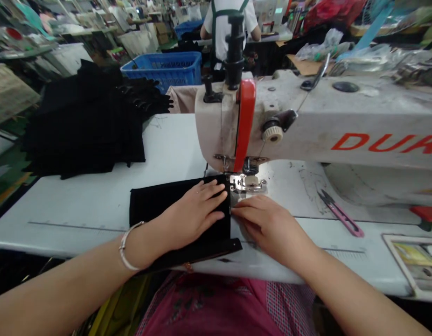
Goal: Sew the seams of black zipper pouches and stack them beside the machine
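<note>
A black fabric piece (149,205) lies on the white sewing table, its upper right corner at the presser foot (242,183) of the sewing machine (293,112). Flat on top of the cloth, my left hand (198,210) rests with fingers stretched toward the foot. My right hand (263,219) is at the fabric's right edge, just below the foot, its fingers drawn together at that edge. Part of the cloth is hidden under my left hand and wrist. A folded strip of the fabric runs along its lower side, near the table's front edge.
A tall stack of black fabric pieces (86,121) stands at the table's left, with a blue crate (163,67) behind it. Pink-handled thread snips (342,213) lie right of my right hand. Another person (219,32) works beyond the machine.
</note>
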### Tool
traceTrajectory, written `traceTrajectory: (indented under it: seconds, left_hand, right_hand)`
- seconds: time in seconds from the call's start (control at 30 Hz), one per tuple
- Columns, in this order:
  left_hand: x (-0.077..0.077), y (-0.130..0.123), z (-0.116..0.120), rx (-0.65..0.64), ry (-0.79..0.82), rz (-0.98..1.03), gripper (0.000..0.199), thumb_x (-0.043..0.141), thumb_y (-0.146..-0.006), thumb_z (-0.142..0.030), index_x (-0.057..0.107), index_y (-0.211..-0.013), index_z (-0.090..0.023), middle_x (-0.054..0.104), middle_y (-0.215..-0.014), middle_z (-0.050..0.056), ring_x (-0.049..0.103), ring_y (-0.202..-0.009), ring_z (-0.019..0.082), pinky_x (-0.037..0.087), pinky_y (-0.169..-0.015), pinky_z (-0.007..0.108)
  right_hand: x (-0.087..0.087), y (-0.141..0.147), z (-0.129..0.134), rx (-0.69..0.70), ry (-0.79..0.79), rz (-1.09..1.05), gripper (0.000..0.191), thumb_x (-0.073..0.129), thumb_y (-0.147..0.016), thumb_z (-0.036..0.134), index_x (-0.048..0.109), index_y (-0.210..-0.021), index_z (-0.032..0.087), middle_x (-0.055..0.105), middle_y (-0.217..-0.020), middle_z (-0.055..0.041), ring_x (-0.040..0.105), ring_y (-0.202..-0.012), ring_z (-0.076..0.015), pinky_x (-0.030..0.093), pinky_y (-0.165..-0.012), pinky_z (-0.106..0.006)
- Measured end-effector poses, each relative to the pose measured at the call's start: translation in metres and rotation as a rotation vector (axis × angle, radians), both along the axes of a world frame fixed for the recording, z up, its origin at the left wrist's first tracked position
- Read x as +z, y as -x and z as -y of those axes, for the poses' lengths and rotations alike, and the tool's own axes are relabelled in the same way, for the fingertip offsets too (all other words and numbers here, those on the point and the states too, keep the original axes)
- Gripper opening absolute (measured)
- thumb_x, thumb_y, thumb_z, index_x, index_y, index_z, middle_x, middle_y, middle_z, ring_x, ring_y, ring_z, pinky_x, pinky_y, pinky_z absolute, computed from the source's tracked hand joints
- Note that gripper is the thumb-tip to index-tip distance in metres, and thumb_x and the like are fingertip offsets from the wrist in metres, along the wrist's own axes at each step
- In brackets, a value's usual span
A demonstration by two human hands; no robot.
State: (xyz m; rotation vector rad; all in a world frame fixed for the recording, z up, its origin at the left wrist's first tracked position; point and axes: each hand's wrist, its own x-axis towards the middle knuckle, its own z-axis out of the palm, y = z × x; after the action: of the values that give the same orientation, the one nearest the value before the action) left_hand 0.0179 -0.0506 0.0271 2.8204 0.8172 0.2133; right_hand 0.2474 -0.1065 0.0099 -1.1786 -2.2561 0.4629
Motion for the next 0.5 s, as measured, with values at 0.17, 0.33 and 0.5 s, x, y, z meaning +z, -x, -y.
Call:
traceTrajectory:
  seconds: [0.17, 0.33, 0.5]
  left_hand:
    - [0.010, 0.013, 0.066, 0.055, 0.082, 0.061, 0.048, 0.049, -0.100, -0.039, 0.046, -0.142, -0.016, 0.048, -0.147, 0.013, 0.045, -0.137, 0.026, 0.043, -0.113, 0.045]
    - [-0.011, 0.013, 0.083, 0.133, 0.048, 0.168, 0.043, 0.050, -0.100, -0.030, 0.047, -0.140, -0.016, 0.051, -0.144, 0.012, 0.047, -0.135, 0.025, 0.045, -0.113, 0.046]
    - [-0.019, 0.009, 0.078, 0.080, 0.029, 0.184, 0.041, 0.050, -0.099, -0.024, 0.050, -0.138, -0.013, 0.053, -0.142, 0.013, 0.044, -0.137, 0.027, 0.043, -0.114, 0.050]
  right_hand:
    - [0.000, -0.007, 0.035, 0.043, 0.060, -0.066, 0.028, 0.053, -0.089, 0.004, 0.071, -0.100, 0.023, 0.062, -0.119, -0.0061, 0.054, -0.108, -0.0258, 0.047, -0.092, -0.046]
    - [-0.007, -0.006, 0.041, 0.057, 0.030, -0.019, 0.023, 0.058, -0.087, 0.006, 0.072, -0.092, 0.023, 0.062, -0.120, -0.0046, 0.053, -0.111, -0.0256, 0.044, -0.097, -0.046]
    - [-0.006, -0.006, 0.038, 0.064, 0.003, -0.003, 0.022, 0.060, -0.084, 0.005, 0.070, -0.088, 0.023, 0.064, -0.118, -0.0033, 0.054, -0.112, -0.0243, 0.044, -0.099, -0.046]
